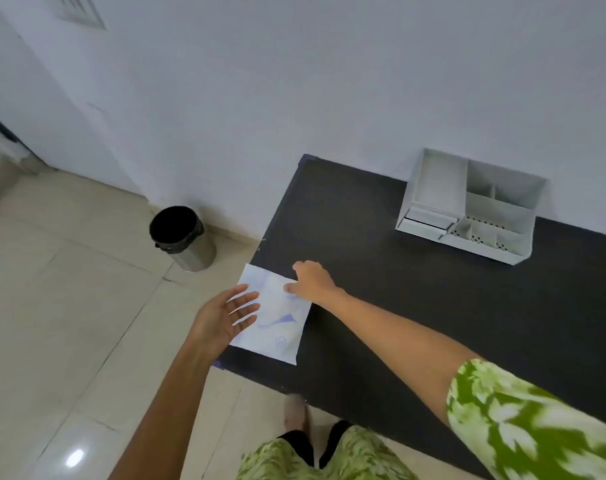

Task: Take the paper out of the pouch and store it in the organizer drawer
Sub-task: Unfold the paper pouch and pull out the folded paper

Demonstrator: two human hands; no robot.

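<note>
The pouch (277,320), flat, pale and printed in faint blue, lies at the dark table's (398,306) left edge; any paper inside cannot be made out. The right hand (312,280) presses its far corner, fingers curled and partly hidden. The left hand (221,318) is spread wide, palm up, over its near side. The white organizer (467,206) stands well apart by the wall, its small drawers blurred.

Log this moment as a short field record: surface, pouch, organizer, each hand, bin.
surface: dark table against a white wall
pouch: pale pouch flat at the table's left edge, overhanging slightly
organizer: white organizer at the table's rear by the wall, small drawers at its lower left
left hand: left hand open, palm up, fingers over the pouch's left side
right hand: right hand pressing on the pouch's upper right corner
bin: black-lined bin on the floor
</note>
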